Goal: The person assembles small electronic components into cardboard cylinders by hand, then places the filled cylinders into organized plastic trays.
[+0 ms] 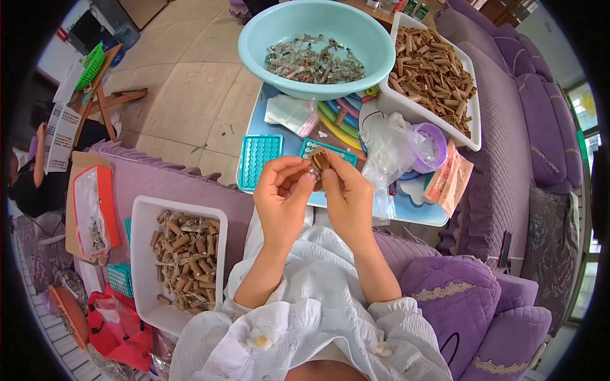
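This looks like the living room of a home: a long purple quilted sofa (492,127), plump matching cushions (451,295) with pale scalloped trim, a tiled floor (184,95) and a bright window (583,108). The brown tubes (435,76) heaped in a white tray (471,141) and a basin (257,54) of small pieces (311,62) suggest handwork done there.

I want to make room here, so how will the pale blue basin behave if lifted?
The basin is probably stiff, since its wide rim holds round. It may be light for its size, as small shiny pieces lie only low inside. They look loose, so could slide if it tilts.
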`<state>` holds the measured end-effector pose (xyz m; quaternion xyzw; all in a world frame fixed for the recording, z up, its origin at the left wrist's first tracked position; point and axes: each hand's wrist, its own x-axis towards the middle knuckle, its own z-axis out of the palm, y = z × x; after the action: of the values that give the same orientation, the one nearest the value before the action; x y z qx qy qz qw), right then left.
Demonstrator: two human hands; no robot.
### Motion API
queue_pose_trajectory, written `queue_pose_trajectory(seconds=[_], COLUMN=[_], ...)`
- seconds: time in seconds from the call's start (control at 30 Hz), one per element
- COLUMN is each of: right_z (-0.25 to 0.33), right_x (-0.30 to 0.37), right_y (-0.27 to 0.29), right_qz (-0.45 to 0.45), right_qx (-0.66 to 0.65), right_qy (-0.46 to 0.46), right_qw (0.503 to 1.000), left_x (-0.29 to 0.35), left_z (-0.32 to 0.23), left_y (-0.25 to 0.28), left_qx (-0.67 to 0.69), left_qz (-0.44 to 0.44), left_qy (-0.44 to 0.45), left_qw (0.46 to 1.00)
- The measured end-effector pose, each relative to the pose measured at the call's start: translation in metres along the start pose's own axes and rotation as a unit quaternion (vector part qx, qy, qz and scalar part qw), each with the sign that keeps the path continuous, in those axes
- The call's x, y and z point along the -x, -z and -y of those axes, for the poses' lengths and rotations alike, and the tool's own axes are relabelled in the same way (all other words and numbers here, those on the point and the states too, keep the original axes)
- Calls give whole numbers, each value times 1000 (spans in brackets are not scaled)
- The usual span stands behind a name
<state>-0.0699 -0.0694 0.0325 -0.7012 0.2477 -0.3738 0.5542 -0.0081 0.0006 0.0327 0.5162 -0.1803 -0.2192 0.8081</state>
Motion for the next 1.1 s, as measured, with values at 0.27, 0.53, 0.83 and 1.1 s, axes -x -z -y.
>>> queue_pose_trajectory(seconds=[0.27,0.53,0.83,1.1], right_z=[1,6,6,6], right_x=[7,11,13,14], right_y=[-6,-9,-12,-14], right_qz=[0,2,27,41], right_qx=[6,61,41,75], right_qy=[-13,16,2,59], right_qw=[1000,998,999,995], left_x=[-2,-5,-12,-11], left_z=[1,-4,2,3], left_y=[9,13,27,30], left_qx=[-18,-42,4,14], left_qz=[-27,-3,182,199], left_qy=[-25,-8,30,37], left_qw=[999,999,983,979])
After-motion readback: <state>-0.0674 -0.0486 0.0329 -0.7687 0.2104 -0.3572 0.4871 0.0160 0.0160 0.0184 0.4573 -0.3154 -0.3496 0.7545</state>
